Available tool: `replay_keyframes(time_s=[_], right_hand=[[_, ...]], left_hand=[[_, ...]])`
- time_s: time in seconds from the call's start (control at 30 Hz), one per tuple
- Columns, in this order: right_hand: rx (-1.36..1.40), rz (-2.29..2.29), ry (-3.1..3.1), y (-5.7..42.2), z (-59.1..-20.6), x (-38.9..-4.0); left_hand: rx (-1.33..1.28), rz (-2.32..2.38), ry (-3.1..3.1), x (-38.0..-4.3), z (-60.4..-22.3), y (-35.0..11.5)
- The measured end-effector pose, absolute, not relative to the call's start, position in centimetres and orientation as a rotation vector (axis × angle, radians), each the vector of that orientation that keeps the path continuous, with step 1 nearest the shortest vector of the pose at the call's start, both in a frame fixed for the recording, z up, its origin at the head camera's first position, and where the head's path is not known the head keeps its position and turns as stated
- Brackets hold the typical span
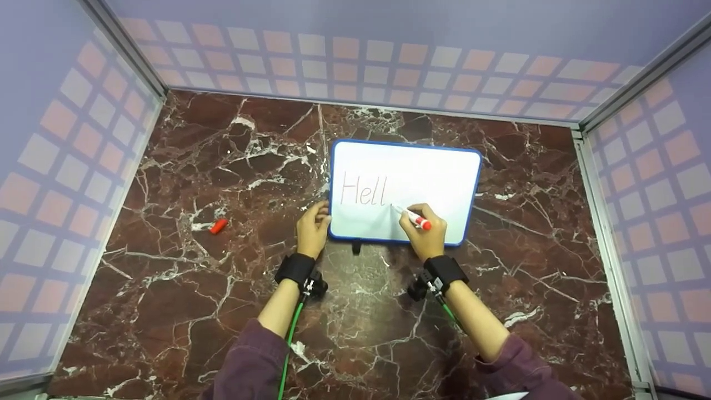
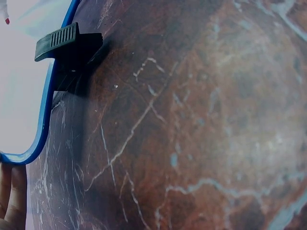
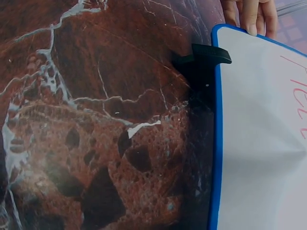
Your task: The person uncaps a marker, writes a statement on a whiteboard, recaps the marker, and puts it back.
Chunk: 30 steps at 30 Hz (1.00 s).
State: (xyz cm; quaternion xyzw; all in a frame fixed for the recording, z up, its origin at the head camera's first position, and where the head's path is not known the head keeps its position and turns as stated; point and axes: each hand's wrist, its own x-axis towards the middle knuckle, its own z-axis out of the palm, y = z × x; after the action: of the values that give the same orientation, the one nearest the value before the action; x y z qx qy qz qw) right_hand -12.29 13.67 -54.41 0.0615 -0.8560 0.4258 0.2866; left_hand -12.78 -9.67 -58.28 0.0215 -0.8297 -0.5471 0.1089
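A whiteboard (image 1: 433,172) with a blue frame lies on the marble-patterned surface, the letters "Hell" (image 1: 364,190) written on it in thin red strokes. My right hand (image 1: 429,240) rests over its lower right part and pinches a white marker (image 1: 413,216) with a red end. The marker's tip meets the board just right of the last letter. At the board's left edge, my left hand (image 1: 312,232) holds the frame; in the right wrist view its thumb (image 3: 251,18) lies over the rim. A black clip (image 2: 67,43) sits on the board's near edge.
A red marker cap (image 1: 218,226) lies on the surface left of the left hand. Pale walls with pink and white squares (image 1: 377,64) stand behind and on both sides. Green cables (image 1: 290,339) run from the wrist cameras along the forearms.
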Motion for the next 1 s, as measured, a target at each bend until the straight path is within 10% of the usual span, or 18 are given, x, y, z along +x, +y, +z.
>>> replay_keyframes(time_s=[1.0], right_hand=[[0.104,1.171,-2.28,13.25,-53.86,-12.91]], left_hand=[[0.054,-1.608,-2.445,-12.74,-58.05,-9.74]])
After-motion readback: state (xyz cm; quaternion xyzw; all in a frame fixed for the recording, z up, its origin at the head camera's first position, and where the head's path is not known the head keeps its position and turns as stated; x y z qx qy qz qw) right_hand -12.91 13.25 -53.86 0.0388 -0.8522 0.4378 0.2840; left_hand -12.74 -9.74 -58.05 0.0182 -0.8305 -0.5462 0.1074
